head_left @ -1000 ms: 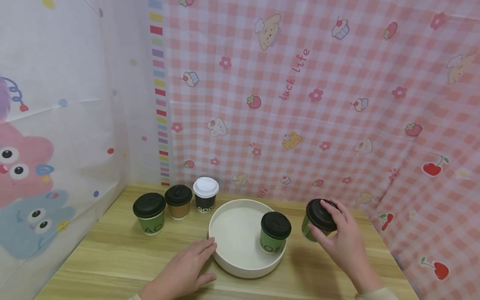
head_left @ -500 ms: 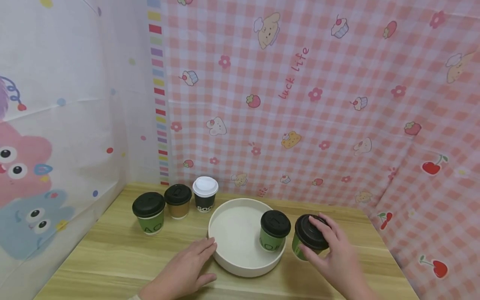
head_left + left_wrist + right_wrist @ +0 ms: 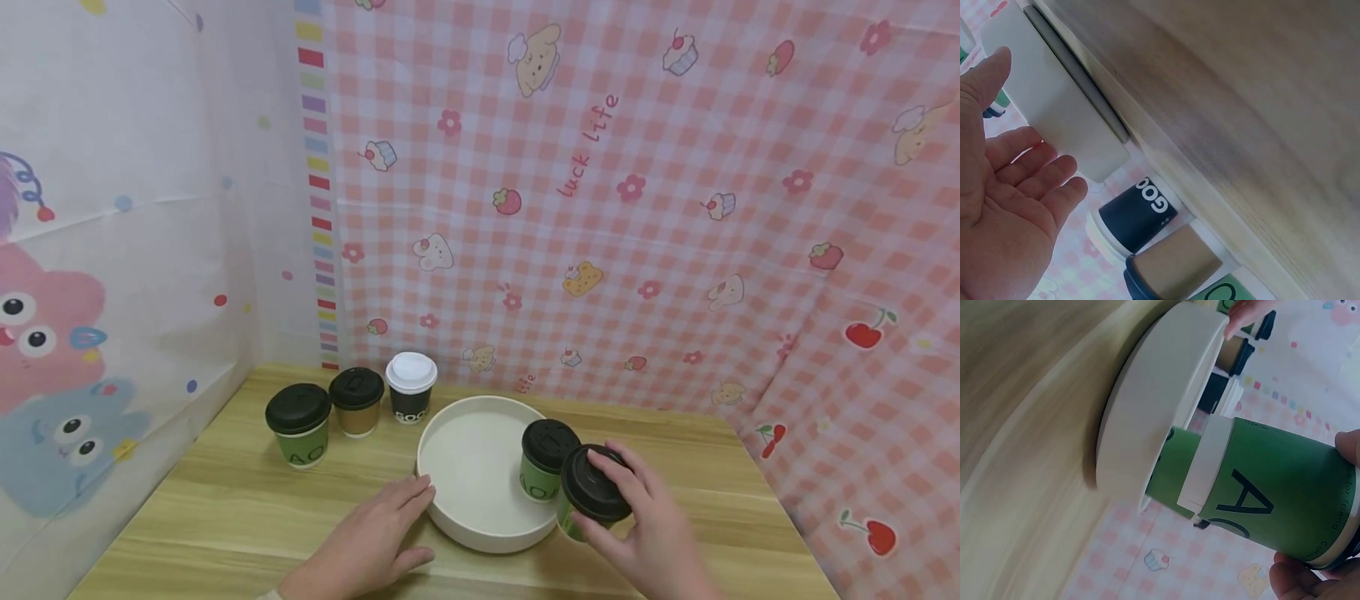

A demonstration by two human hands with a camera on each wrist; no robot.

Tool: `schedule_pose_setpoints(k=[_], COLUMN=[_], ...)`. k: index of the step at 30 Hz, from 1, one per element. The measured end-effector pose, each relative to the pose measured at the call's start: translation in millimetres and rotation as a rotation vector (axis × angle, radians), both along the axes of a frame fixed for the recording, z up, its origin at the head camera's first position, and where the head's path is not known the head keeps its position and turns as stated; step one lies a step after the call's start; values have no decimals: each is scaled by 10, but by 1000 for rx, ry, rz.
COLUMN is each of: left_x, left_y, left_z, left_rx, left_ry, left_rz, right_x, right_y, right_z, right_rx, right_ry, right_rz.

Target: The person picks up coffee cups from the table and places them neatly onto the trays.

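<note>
Gripping one lidded cup (image 3: pixel 1285 487) of five

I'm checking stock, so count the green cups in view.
3: the held cup, in the right hand by the pale dish's right rim; the inner cup, inside that dish; the far-left cup, on the table. None appears hidden.

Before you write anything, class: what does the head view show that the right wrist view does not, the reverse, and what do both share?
Only the head view shows the "luck life" lettering, the inner floor of the white tray and the top of the black lid on the held green cup.
Only the right wrist view shows that cup's large letter A and small print.
Both show the right grip holding it, another green cup standing in the tray, and the left grip at the tray's rim.
</note>
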State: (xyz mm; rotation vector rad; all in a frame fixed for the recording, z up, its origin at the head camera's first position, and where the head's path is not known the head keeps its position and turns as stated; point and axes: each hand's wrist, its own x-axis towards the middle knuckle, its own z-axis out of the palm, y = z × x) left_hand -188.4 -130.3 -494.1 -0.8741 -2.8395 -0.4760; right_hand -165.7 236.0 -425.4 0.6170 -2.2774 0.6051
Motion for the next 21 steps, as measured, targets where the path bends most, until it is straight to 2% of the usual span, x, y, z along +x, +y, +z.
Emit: schedule_pose_setpoints(k=[11,21], left_x=[4,10], left_y=[2,3], left_z=[4,-11], left_rx=[-2,6], left_ry=[-2,31], left_rz=[-3,-3], right_x=[31,-30], right_y=[-207,-525], right_z=[-24,-32], right_rx=[5,2], right_ry=[-22,-25], right_rz=[28,118])
